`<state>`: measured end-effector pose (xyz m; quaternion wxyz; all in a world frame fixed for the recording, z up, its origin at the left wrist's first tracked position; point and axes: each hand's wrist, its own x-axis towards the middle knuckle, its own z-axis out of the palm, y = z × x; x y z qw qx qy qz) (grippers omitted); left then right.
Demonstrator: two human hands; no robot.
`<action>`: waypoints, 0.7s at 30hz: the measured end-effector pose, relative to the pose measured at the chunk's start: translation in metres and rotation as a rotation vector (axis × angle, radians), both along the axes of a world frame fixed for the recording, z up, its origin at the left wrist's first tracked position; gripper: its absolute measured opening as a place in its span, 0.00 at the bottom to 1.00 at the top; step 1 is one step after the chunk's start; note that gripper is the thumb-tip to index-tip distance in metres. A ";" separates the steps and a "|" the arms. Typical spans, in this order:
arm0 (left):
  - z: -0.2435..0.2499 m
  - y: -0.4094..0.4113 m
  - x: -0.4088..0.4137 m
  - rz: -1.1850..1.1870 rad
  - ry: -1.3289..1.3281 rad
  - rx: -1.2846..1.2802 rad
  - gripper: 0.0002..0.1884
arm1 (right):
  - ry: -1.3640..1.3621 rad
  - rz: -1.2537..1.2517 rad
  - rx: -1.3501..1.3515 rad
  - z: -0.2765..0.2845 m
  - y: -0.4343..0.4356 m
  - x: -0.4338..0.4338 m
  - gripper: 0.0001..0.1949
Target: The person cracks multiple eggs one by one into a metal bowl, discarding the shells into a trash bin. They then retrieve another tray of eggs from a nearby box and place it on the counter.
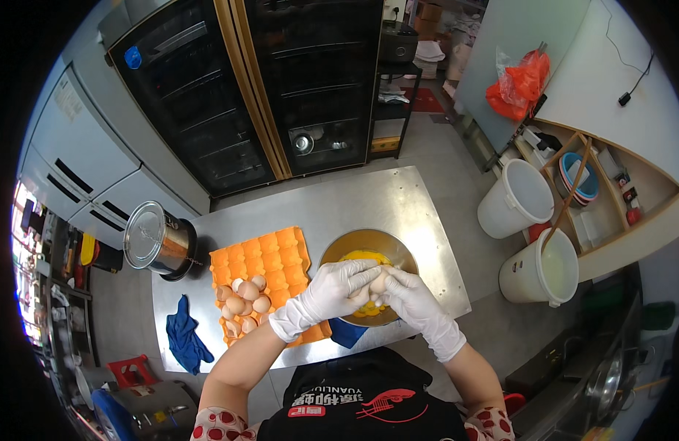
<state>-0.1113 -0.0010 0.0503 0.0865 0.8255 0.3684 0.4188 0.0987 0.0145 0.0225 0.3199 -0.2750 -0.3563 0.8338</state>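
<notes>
White gloves cover both of my hands, which meet over a steel mixing bowl (339, 242). Eggshell (379, 282) is held between my left hand (345, 284) and my right hand (408, 292); whether it is one egg or separate pieces cannot be told. Yellow egg yolks (369, 310) lie in the bowl beneath. To the left, an orange egg tray (270, 256) carries several brown eggshells (235, 304), some visibly broken, piled in its near left part. A blue cloth (347, 333) shows beneath the bowl's near edge.
On the steel table (339, 198) are a lidded metal pot (157, 237) at the left and a crumpled blue cloth (187, 336) nearer me. Dark glass-door cabinets (317, 71) stand beyond. White buckets (516, 198) are on the floor at right, one holding a long stick (568, 195).
</notes>
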 end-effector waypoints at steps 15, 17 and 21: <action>0.000 0.003 -0.003 0.017 -0.002 0.011 0.19 | -0.034 0.053 0.038 0.006 0.013 -0.002 0.20; -0.001 0.003 -0.003 0.016 -0.011 0.006 0.19 | -0.027 0.062 0.046 0.006 0.014 -0.001 0.20; -0.002 0.004 -0.003 0.018 -0.013 0.013 0.19 | -0.029 0.074 0.062 0.004 0.017 0.001 0.21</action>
